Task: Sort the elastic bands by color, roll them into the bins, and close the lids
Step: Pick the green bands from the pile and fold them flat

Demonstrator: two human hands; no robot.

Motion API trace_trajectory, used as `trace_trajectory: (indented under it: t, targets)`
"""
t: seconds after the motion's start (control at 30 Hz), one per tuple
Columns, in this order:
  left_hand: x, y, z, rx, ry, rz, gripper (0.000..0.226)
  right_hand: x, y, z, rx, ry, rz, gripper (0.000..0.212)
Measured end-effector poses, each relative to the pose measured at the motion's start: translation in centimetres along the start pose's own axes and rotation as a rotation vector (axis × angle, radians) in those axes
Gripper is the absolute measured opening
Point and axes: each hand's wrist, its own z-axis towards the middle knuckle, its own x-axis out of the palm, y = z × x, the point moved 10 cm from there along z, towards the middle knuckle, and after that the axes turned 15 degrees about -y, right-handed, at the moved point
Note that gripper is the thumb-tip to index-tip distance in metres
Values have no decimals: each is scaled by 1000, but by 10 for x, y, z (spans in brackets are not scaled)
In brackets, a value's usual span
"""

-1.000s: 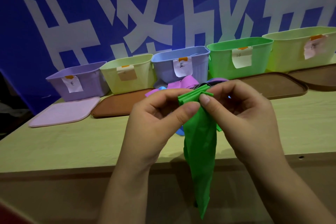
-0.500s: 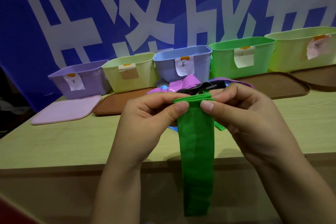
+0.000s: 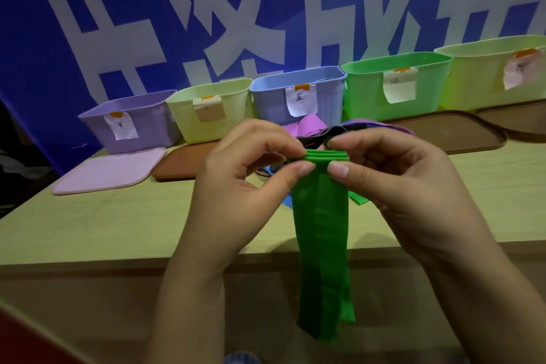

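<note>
You held the green band (image 3: pixel 322 233) above the table's (image 3: pixel 118 224) near edge, its folded top pinched on either side between thumb and forefinger of your left hand (image 3: pixel 251 183) and right hand (image 3: pixel 404 186); the rest hung flat and creased. Five labelled bins (image 3: pixel 393 83) lined the far edge before a blue banner (image 3: pixel 147 9).

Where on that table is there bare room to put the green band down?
Bare tabletop lies left of the left hand, in front of the pink lid, and right of the right hand, before the brown lid. The middle is crowded with loose bands.
</note>
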Motion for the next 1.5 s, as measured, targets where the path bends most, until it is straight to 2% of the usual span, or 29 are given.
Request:
trace_trajectory:
  t: [0.53,0.73,0.87,0.93,1.1,1.2,1.3,1.4,1.5]
  targets:
    - [6,18,-1,-140,49,-31,8,-6,-8,4,-12,0,-116,20]
    - [5,22,-4,-160,32,-28,10,-10,-3,2,-140,-39,-363,15]
    - [2,24,-6,-180,7,-69,10,-5,-2,0,-163,-8,-315,11]
    - [3,23,-7,-182,2,-61,13,-4,0,0,-177,-5,-267,17]
    - [7,18,-8,-167,42,-93,27,4,5,-3,-263,27,-409,17]
    - [5,23,-8,-231,-20,-189,30,2,8,-2,-261,-24,-353,12]
    - [10,30,-11,-324,-38,-378,32,5,9,-1,-210,-8,-231,20]
    - [24,38,-18,-454,59,-584,35,9,12,1,-170,48,-133,27]
    - [39,39,-29,-582,196,-728,58,11,18,2,-155,84,-55,25]
